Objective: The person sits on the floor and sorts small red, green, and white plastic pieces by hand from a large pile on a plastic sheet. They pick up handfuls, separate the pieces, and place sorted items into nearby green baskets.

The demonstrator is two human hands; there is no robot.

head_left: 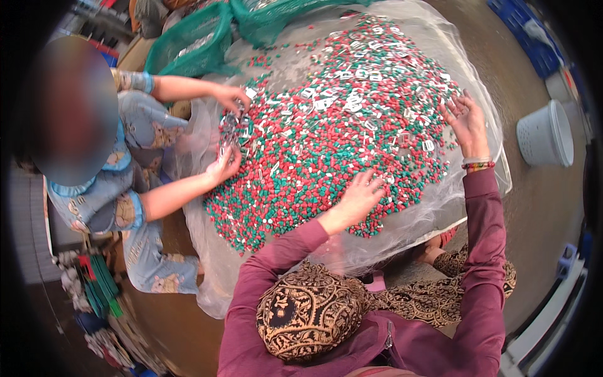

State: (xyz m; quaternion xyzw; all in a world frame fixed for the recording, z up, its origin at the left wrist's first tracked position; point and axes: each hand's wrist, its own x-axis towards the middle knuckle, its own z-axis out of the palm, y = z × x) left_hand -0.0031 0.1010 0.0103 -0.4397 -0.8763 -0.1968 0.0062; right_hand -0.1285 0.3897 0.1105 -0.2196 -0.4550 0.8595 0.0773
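A wide, thin heap of small red, green and white pieces is spread in front of me. White and silvery buckle-shaped pieces lie among them, most densely in the far part. Low over the near side of the heap, my left hand has its fingers apart and touches the small pieces. At the right edge, my right hand is raised a little, palm partly upturned and fingers loosely spread. No held piece shows in either hand.
Across the heap's left side, a co-worker's hands gather silvery pieces. A translucent sheet lies beneath everything. Green mesh baskets stand at the far left. To the right are a pale perforated bucket and a blue crate.
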